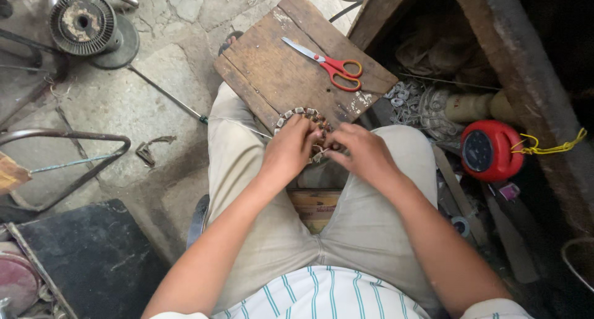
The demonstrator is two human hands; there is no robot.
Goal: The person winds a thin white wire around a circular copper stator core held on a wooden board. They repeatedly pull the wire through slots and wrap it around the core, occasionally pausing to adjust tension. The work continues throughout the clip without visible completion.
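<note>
Both forearms reach forward from the near edge and converge over the lap of a seated person in beige trousers. The left hand (289, 150) is curled, knuckles up, its fingers closed around the near-left arc of a round metal stator ring with grey teeth and copper windings (304, 116). The right hand (365, 153) lies just beside it, palm down, its fingers bent onto the ring's right side; the fingertips are hidden, so how tightly they pinch cannot be told. The two hands almost touch above the ring's centre.

The ring rests at the near edge of a worn brown wooden board (281, 68) that sits tilted across the knees as a worktop. Farther back on the board, well apart from the hands, lies a pair of scissors with orange-red handles (331, 64), blades pointing far left.

On the right, a red round reel casing with a dark face (490, 150) sits beside a tangle of pale cord (424, 105), a yellow cord tied at its side. At the far left, a dark metal spool (83, 23) stands on the concrete floor (161, 84).
</note>
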